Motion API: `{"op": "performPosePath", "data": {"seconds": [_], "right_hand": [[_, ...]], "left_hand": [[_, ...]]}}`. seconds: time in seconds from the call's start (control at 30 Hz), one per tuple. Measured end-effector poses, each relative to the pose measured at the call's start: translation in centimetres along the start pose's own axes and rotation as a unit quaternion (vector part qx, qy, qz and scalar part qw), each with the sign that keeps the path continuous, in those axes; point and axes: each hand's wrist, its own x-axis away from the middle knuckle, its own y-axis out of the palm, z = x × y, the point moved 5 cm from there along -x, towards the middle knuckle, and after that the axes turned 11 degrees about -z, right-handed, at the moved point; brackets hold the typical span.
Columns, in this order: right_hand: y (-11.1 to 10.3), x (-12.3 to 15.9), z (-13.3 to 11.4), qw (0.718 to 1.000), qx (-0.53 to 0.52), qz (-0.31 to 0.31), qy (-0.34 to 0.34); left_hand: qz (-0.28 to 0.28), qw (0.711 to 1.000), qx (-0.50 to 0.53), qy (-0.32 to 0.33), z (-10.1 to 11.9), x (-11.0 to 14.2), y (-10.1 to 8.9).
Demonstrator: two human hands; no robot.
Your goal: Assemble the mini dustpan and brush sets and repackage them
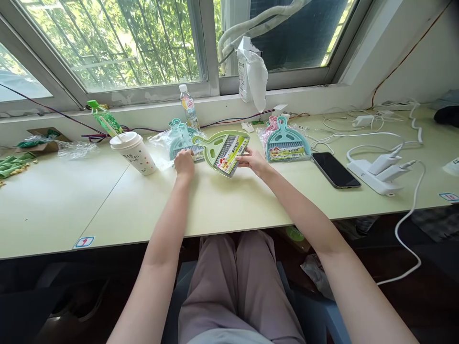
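Note:
A green dustpan and brush set [217, 149] with a yellow-green label is tilted above the table. My right hand [254, 161] grips it by its right edge, thumb and fingers closed. Behind it to the left lies a light-blue dustpan and brush set [178, 138], partly in clear plastic. My left hand [184, 164] is closed at this blue set's lower edge; the fingertips are hidden. To the right, another blue dustpan and brush set [287, 139] lies in front of a pink one [271, 124], with clear wrap around them.
A lidded paper cup [133, 153] with a straw stands left of my left hand. Behind are a green bottle [104, 118] and a clear bottle [190, 109]. A phone [336, 169] and a power strip [373, 176] with white cables lie at right.

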Motion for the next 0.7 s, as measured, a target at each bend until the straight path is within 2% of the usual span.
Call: {"op": "performPosePath", "data": {"seconds": [0.1, 0.2, 0.33, 0.53, 0.7], "right_hand": [[0.0, 0.0, 0.0, 1.0, -0.003, 0.018, 0.005], [-0.2, 0.1, -0.1, 0.999, -0.014, 0.039, 0.008], [-0.6, 0.3, -0.1, 0.996, -0.03, 0.08, 0.027], [-1.1, 0.4, 0.1, 0.991, -0.034, 0.112, 0.065], [-1.2, 0.2, 0.4, 0.992, -0.031, 0.104, 0.064]], "left_hand": [[-0.008, 0.998, 0.01, 0.067, 1.4, 0.3, 0.1], [-0.016, 0.996, -0.007, 0.093, 2.3, 0.6, 0.3], [-0.013, 0.998, -0.045, 0.052, 2.6, 0.9, 0.3], [0.038, 0.996, -0.077, 0.013, 2.4, 1.6, -0.4], [0.0, 0.993, -0.117, -0.014, 1.6, 1.4, 0.2]]}}
